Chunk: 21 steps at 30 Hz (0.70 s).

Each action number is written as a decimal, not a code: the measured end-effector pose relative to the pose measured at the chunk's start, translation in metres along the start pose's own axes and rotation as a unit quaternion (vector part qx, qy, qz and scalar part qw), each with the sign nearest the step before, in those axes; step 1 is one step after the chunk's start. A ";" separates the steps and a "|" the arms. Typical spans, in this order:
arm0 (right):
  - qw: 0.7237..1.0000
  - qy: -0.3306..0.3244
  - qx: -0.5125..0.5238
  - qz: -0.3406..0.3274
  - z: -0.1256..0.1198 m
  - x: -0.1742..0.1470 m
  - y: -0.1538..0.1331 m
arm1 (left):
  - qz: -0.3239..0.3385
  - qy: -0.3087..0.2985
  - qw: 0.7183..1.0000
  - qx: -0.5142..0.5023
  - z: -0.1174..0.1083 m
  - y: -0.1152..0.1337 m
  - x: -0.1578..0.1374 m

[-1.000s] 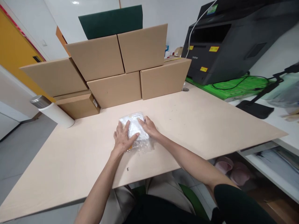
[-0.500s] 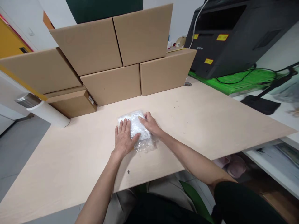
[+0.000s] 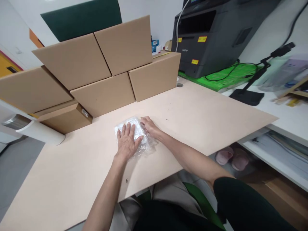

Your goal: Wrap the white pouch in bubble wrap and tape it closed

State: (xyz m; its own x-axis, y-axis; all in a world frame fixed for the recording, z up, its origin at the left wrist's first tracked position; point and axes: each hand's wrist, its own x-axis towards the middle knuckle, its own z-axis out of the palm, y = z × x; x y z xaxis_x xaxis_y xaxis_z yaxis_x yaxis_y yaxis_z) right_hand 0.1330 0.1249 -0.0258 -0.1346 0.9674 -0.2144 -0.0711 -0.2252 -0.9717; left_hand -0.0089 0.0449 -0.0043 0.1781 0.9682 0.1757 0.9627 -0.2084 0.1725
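Note:
A bubble-wrapped package (image 3: 137, 127) lies flat on the light wooden table (image 3: 91, 173), with loose clear wrap along its near and right edges. My left hand (image 3: 127, 141) rests on top of it, palm down and fingers spread. At the package's right edge is my right hand (image 3: 149, 126), its fingers curled and closed against the wrap there. The fingertips of that hand are partly hidden. What is inside the wrap cannot be made out clearly.
Brown cardboard boxes (image 3: 103, 93) are stacked along the table's back, a dark green box (image 3: 84, 19) on top. A white cylinder (image 3: 45, 132) stands at the left. A dark printer (image 3: 194, 41) sits on a green surface at back right, near a black stand (image 3: 247, 96).
My right hand has shifted from the package's top right part down to its right edge, fingers now curled on the wrap. My left hand stays flat on top. The view has turned right.

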 end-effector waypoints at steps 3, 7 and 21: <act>0.996 -0.004 0.072 0.052 -0.003 0.000 -0.007 | 0.016 0.018 0.999 -0.035 -0.003 -0.003 -0.013; 0.994 -0.023 0.091 0.055 -0.004 -0.002 -0.013 | 0.068 0.020 0.997 -0.033 -0.005 -0.004 -0.038; 0.987 -0.142 0.075 0.020 -0.015 -0.006 -0.010 | -0.044 0.340 0.883 -0.322 -0.009 -0.013 -0.051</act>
State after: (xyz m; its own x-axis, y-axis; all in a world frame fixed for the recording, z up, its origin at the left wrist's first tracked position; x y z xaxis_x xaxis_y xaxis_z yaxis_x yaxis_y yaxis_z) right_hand 0.1493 0.1228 -0.0166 -0.4103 0.8909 -0.1947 -0.2037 -0.2976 -0.9327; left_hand -0.0329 -0.0032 -0.0065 -0.2648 0.7237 0.6373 0.6127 -0.3840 0.6907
